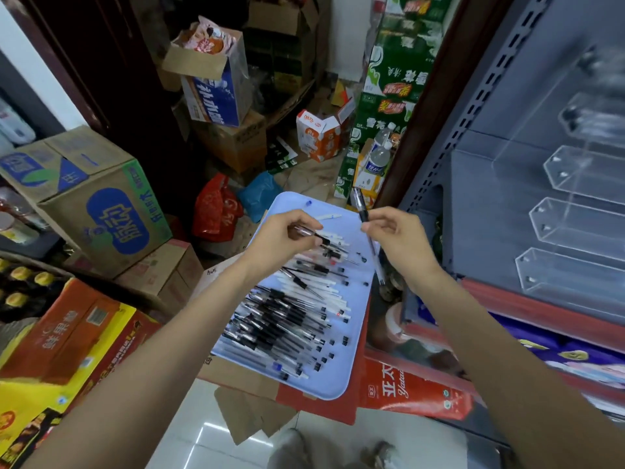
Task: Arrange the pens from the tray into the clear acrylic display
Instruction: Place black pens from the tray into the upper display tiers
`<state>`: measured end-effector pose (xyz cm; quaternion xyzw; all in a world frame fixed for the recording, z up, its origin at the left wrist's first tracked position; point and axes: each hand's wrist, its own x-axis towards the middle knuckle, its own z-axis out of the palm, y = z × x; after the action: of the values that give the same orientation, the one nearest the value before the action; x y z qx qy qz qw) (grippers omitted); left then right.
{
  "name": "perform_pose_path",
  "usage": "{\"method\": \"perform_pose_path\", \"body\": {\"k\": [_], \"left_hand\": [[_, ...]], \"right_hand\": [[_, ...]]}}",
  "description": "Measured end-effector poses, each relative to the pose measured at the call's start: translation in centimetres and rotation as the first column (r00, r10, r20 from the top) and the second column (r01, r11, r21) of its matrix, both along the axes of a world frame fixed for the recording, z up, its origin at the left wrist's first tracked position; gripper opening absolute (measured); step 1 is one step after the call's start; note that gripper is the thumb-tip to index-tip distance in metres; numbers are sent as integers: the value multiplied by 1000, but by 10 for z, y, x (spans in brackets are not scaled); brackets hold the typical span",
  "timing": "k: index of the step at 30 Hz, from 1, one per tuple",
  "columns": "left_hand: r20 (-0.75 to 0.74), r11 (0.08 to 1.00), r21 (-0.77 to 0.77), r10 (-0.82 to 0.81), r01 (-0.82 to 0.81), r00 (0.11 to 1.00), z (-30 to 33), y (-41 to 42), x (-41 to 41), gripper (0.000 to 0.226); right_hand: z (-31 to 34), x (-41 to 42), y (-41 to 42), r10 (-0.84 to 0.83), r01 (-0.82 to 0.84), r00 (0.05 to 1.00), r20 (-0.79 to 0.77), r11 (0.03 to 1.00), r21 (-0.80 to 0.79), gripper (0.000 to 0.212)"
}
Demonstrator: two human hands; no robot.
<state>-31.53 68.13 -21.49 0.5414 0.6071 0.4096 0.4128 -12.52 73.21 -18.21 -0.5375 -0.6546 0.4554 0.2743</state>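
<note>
A pale blue tray [351, 360] lies on cartons in the middle and holds a heap of several black and clear pens [287, 316]. My left hand [280, 238] hovers over the tray's far half and pinches a clear pen [309, 232] with a black tip. My right hand [399, 238] is just right of the tray and grips a black-capped pen [363, 211] that stands nearly upright. The clear acrylic display [568, 225] with stepped troughs stands on the grey shelf at the right; its lower troughs look empty.
Cardboard cartons [101, 204] crowd the left side and the back. A red carton [416, 394] lies under the tray's near corner. The grey metal shelf upright [449, 157] rises between tray and display. Red and blue bags [216, 211] lie on the floor behind the tray.
</note>
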Motion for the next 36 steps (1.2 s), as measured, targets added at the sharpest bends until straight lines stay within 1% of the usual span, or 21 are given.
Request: {"method": "perform_pose_path", "body": {"k": [4, 7, 9, 12, 13, 14, 17, 18, 20, 23, 24, 26, 28, 29, 31, 33, 36], "left_hand": [[62, 997, 74, 15, -20, 998, 34, 19, 35, 19], [117, 986, 161, 24, -43, 993, 60, 34, 69, 22], [94, 976, 214, 31, -50, 995, 76, 47, 93, 25], [75, 959, 282, -2, -20, 997, 104, 65, 132, 20], [48, 950, 313, -16, 0, 999, 114, 70, 147, 19], [-19, 937, 349, -14, 20, 1000, 124, 75, 163, 20], [-285, 875, 475, 45, 100, 958, 149, 91, 211, 27], [-336, 859, 492, 42, 137, 941, 156, 96, 227, 29], [-384, 846, 485, -19, 219, 923, 169, 109, 261, 36], [-439, 815, 486, -84, 315, 895, 184, 125, 311, 43], [-442, 796, 511, -79, 323, 894, 187, 130, 327, 41], [-397, 775, 561, -55, 290, 916, 191, 140, 356, 31], [-344, 779, 573, -52, 254, 937, 192, 153, 382, 17], [-345, 784, 568, -49, 250, 937, 191, 159, 393, 13], [-397, 790, 557, -17, 256, 918, 189, 172, 414, 10], [-465, 805, 527, 4, 273, 885, 187, 183, 432, 10], [-582, 840, 439, -4, 318, 813, 185, 196, 452, 13]], "right_hand": [[34, 25, 6, -71, 81, 988, -136, 995, 67, 10], [58, 57, 13, -133, 164, 953, -272, 982, 93, 19], [75, 87, 18, -167, 218, 923, -347, 970, 112, 23], [100, 139, 27, -171, 267, 879, -445, 950, 163, 27], [108, 157, 29, -167, 280, 865, -474, 943, 179, 27], [114, 173, 31, -154, 284, 854, -497, 939, 196, 26], [131, 221, 38, -97, 267, 829, -550, 934, 237, 24], [135, 237, 41, -98, 275, 822, -561, 931, 241, 22], [144, 270, 48, -124, 317, 809, -575, 915, 249, 19], [154, 318, 62, -180, 397, 821, -542, 862, 315, 20], [157, 335, 67, -205, 428, 817, -539, 842, 328, 21], [160, 366, 75, -271, 497, 789, -552, 809, 314, 22], [162, 396, 84, -346, 561, 778, -524, 759, 331, 21], [163, 410, 88, -369, 581, 774, -514, 736, 347, 22], [167, 433, 96, -377, 600, 765, -523, 712, 364, 23], [170, 449, 101, -368, 591, 767, -526, 724, 355, 21], [172, 463, 106, -351, 565, 785, -511, 743, 357, 21]]}}
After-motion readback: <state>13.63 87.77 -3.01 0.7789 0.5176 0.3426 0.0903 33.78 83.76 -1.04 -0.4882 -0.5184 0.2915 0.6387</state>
